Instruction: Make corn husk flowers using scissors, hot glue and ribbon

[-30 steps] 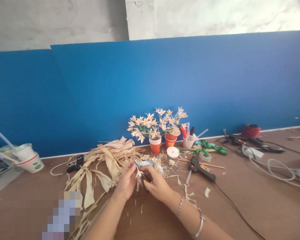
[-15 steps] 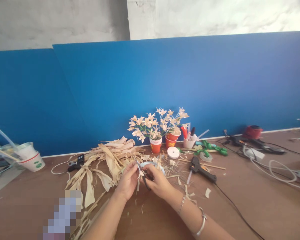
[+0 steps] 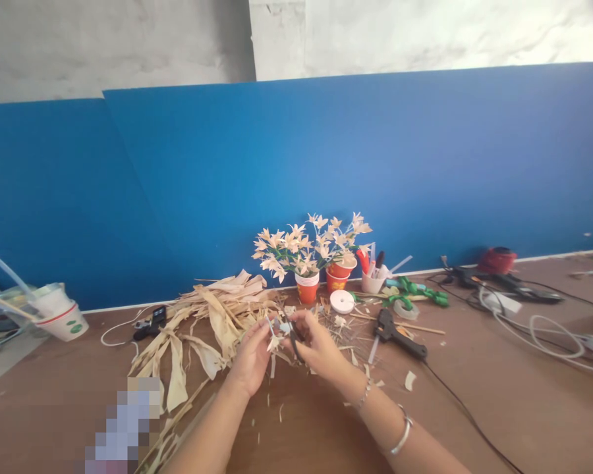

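My left hand [image 3: 253,355] is closed on a small pale flower [image 3: 273,342], pinching its thin stem, with the petals pointing down. My right hand [image 3: 317,345], just to its right, is closed round the handles of dark scissors [image 3: 294,341]. The scissors' blades point up and away, close beside the flower. Behind the hands lie a dry husk pile [image 3: 222,322] and small pale scraps. Pale flowers on green stems [image 3: 301,245] stand in red paper cups [image 3: 307,289] near the blue panel.
A white tape roll [image 3: 342,301], pen cup [image 3: 373,282], green ribbon [image 3: 415,291] and black glue gun [image 3: 399,334] lie right of the flowers. Cables [image 3: 538,336] run along the right. A white cup [image 3: 64,317] with straws stands far left.
My right hand and the scissors have shifted slightly right, away from the flower. The flower has moved a little left and stands clear of the blades. My left hand keeps its hold.
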Available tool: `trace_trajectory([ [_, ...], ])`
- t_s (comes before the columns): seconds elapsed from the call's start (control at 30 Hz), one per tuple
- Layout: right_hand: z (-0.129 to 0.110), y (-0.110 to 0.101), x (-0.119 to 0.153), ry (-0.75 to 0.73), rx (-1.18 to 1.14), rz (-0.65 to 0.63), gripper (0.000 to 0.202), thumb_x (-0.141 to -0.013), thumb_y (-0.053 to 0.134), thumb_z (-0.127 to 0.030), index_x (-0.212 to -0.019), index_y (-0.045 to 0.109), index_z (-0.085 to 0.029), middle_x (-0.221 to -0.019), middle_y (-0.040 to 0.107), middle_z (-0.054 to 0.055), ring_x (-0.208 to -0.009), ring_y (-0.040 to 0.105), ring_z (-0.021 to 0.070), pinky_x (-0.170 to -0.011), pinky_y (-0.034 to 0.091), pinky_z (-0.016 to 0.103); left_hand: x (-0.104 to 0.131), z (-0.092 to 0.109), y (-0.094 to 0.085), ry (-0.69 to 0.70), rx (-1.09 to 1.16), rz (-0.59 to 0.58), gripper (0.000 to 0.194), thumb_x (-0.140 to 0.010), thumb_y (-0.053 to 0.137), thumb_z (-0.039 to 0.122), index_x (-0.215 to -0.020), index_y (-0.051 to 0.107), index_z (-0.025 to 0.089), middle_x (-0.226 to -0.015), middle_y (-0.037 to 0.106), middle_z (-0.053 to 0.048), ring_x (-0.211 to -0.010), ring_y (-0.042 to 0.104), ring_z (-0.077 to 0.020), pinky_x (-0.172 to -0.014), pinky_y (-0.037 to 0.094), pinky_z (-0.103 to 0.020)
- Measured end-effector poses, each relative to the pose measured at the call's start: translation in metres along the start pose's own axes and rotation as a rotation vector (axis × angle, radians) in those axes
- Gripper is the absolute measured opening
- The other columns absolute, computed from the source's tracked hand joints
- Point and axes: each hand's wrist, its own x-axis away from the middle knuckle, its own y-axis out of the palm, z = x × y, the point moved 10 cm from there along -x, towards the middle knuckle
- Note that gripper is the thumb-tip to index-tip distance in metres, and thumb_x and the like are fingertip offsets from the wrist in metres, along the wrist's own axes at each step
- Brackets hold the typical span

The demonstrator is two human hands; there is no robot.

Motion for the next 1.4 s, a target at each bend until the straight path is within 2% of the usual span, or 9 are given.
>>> trace_trajectory([
  [0.1, 0.011, -0.02, -0.004, 0.144, 0.106, 0.011, 0.03, -0.071, 0.059, -0.026, -0.096, 0.044, -0.019, -0.062, 0.044, -0.007, -0.055, 0.042, 0.0098, -0.051, 0.033, 0.021, -0.004, 0.006, -0.02, 0.044, -0.004, 0.141, 0.026, -0.062, 0.072, 0.024, -0.086, 0.068, 0.015, -0.079, 0.068, -0.002, -0.066, 0.06, -0.0115, -0.058, 0.043, -0.02],
  [0.23, 0.02, -0.022, 0.005, 0.242, 0.49, -0.212, 0.018, -0.063, 0.06, -0.018, -0.081, 0.054, -0.019, -0.058, 0.05, -0.005, -0.052, 0.042, 0.0094, -0.049, 0.028, 0.02, -0.007, 0.008, -0.041, 0.077, 0.037, 0.287, 0.013, -0.06, 0.072, 0.02, -0.067, 0.063, 0.015, -0.061, 0.063, 0.002, -0.051, 0.054, -0.0054, -0.043, 0.036, -0.014],
  [0.43, 0.015, 0.01, 0.026, 0.216, 0.807, -0.441, 0.021, -0.058, 0.058, -0.015, -0.078, 0.059, -0.018, -0.066, 0.059, 0.002, -0.056, 0.05, 0.0137, -0.048, 0.027, 0.022, -0.008, -0.002, -0.028, -0.022, 0.111, 0.193, 0.022, -0.064, 0.067, 0.006, -0.086, 0.065, 0.013, -0.065, 0.062, 0.001, -0.048, 0.051, -0.0036, -0.041, 0.04, -0.011],
  [0.67, 0.006, 0.022, 0.031, 0.256, 0.848, -0.511, 0.016, -0.054, 0.06, -0.015, -0.07, 0.06, -0.019, -0.065, 0.06, 0.004, -0.056, 0.053, 0.016, -0.047, 0.028, 0.022, -0.009, -0.011, -0.012, -0.083, 0.111, 0.037, 0.014, -0.064, 0.072, 0.013, -0.076, 0.064, 0.01, -0.073, 0.061, -0.003, -0.051, 0.048, -0.0019, -0.036, 0.032, -0.009],
  [0.83, -0.006, 0.024, 0.037, 0.297, 0.909, -0.56, 0.02, -0.058, 0.06, -0.017, -0.078, 0.063, -0.017, -0.077, 0.065, 0.009, -0.066, 0.06, 0.022, -0.051, 0.037, 0.025, -0.005, -0.016, -0.012, -0.117, 0.043, 0.065, 0.018, -0.06, 0.076, 0.017, -0.068, 0.062, 0.01, -0.066, 0.058, -0.001, -0.045, 0.04, -0.0003, -0.036, 0.031, -0.01],
  [1.03, -0.013, 0.041, 0.042, 0.303, 1.066, -0.557, 0.038, -0.064, 0.055, -0.006, -0.102, 0.061, -0.009, -0.096, 0.065, 0.02, -0.086, 0.063, 0.0306, -0.069, 0.049, 0.034, -0.003, -0.019, -0.015, -0.124, 0.024, 0.092, 0.024, -0.054, 0.079, 0.015, -0.059, 0.056, 0.012, -0.052, 0.047, 0.005, -0.043, 0.038, -0.001, -0.038, 0.029, -0.011],
  [1.23, -0.01, 0.051, 0.046, 0.29, 1.106, -0.547, 0.035, -0.066, 0.056, -0.006, -0.101, 0.062, -0.007, -0.092, 0.066, 0.023, -0.083, 0.064, 0.0313, -0.067, 0.05, 0.036, -0.002, -0.02, -0.015, -0.128, 0.001, 0.092, 0.023, -0.056, 0.077, 0.017, -0.06, 0.055, 0.013, -0.05, 0.048, 0.005, -0.044, 0.039, -0.0018, -0.039, 0.029, -0.012],
  [1.33, -0.011, 0.036, 0.038, 0.319, 1.065, -0.489, 0.018, -0.073, 0.053, -0.017, -0.083, 0.067, -0.011, -0.084, 0.068, 0.019, -0.08, 0.065, 0.0305, -0.067, 0.048, 0.037, -0.003, -0.02, -0.017, -0.131, 0.0, 0.111, 0.024, -0.056, 0.077, 0.018, -0.061, 0.054, 0.013, -0.05, 0.048, 0.006, -0.044, 0.041, -0.0022, -0.04, 0.029, -0.012],
  [1.4, -0.012, 0.014, 0.027, 0.356, 0.988, -0.34, 0.018, -0.076, 0.049, -0.021, -0.075, 0.066, -0.013, -0.077, 0.068, 0.014, -0.076, 0.064, 0.0275, -0.066, 0.047, 0.035, -0.003, -0.022, -0.018, -0.142, 0.002, 0.122, 0.024, -0.057, 0.076, 0.018, -0.062, 0.053, 0.014, -0.05, 0.048, 0.006, -0.044, 0.041, -0.0026, -0.04, 0.029, -0.013],
])
